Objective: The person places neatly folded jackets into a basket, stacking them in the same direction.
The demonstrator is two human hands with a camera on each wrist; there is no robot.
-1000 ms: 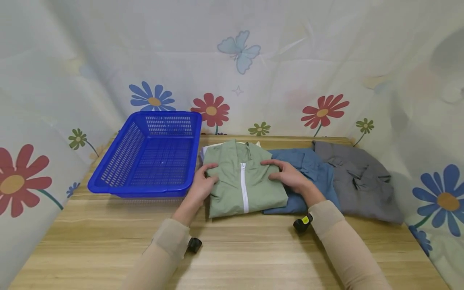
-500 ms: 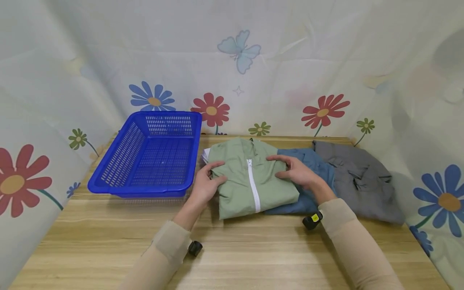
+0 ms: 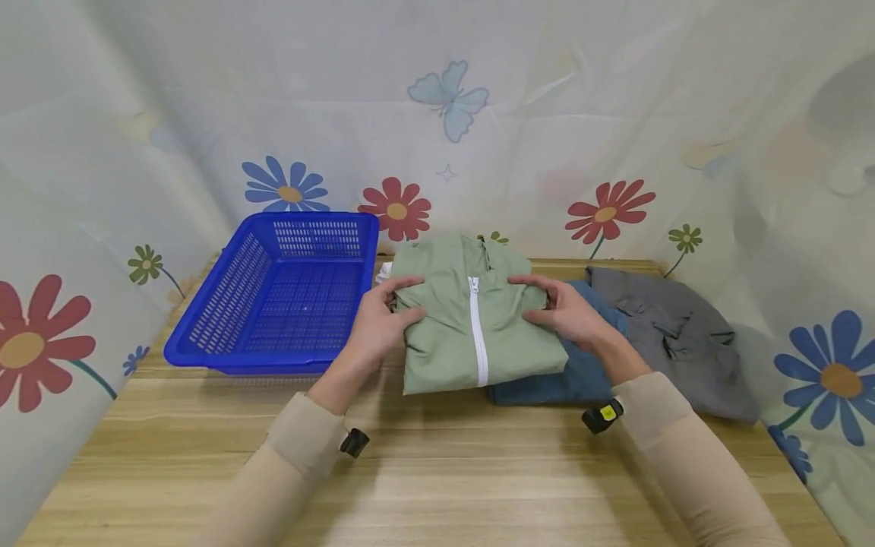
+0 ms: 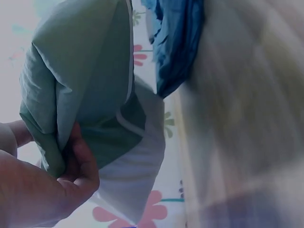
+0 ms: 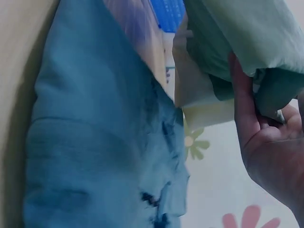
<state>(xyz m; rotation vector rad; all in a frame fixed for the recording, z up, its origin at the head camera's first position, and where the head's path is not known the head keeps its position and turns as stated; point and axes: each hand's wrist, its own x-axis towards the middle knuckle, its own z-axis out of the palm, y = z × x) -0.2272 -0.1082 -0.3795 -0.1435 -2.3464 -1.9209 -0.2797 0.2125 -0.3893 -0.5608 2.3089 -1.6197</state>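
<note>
Left of a blue garment [image 3: 552, 386], apparently touching a grey one [image 3: 687, 342], a blue basket [image 3: 273, 362] stands before a flower-printed curtain [image 3: 540, 129].

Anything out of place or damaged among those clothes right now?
No damage shows. The grey garment at far right looks slightly untidy: its fabric is bunched and creased near the middle, unlike the smoother front of the held green garment.
</note>
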